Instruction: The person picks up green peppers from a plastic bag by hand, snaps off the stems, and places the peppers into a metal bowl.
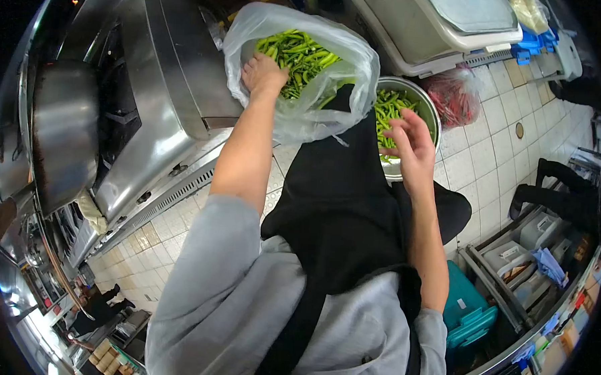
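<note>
Green chili peppers [299, 53] fill a clear plastic bag [350, 45] whose mouth lies wide open in front of me. My left hand [264, 74] reaches inside the bag at its left side and touches the peppers; its fingertips are partly hidden among them. To the right of the bag, a round metal bowl [432, 109] holds more green peppers [387, 109]. Over this bowl hovers my right hand [412, 144], its fingers curled and apart, with nothing visible between them.
A steel stove [175, 61] with a large pot [65, 133] stands at the left. Behind the bowl are a bag of red peppers [455, 97] and a lidded bin [421, 32]. Teal containers [469, 309] sit at the lower right. Other people's legs [548, 191] show at the right.
</note>
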`<move>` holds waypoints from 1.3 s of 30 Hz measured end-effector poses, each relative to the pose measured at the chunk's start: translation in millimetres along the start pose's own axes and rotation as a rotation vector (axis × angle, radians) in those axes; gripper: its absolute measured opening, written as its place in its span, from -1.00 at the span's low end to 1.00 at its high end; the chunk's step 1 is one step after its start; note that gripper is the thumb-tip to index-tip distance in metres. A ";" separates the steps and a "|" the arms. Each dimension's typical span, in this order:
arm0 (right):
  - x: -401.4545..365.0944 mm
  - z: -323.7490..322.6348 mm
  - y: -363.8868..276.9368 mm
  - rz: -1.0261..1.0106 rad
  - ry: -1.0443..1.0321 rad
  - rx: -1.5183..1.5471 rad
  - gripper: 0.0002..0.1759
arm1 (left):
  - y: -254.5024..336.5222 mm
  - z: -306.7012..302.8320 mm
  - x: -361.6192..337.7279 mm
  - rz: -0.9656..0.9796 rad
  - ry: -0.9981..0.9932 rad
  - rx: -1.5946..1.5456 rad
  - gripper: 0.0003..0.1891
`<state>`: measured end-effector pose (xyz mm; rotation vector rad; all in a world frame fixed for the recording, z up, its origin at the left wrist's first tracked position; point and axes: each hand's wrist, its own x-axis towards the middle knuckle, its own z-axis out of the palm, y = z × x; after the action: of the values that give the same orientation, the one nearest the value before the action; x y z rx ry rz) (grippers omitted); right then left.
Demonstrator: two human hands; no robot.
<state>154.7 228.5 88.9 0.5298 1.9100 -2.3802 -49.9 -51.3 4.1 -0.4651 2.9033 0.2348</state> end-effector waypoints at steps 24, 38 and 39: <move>-76.5 -29.4 26.2 -0.047 0.126 -0.042 -0.64 | -6.0 -58.8 -65.6 0.410 0.277 -0.934 -0.64; -94.9 -15.5 24.3 -0.018 -0.023 -0.058 -0.64 | 10.2 -76.0 -240.9 0.906 -0.595 -0.761 -0.80; -99.3 -16.1 25.2 -0.004 -0.087 -0.065 -0.65 | 10.6 -70.9 -250.4 0.984 -0.602 -0.667 -0.79</move>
<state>258.0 220.3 91.1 0.4117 1.9454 -2.2946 168.7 18.7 127.4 0.8545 2.1369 1.2238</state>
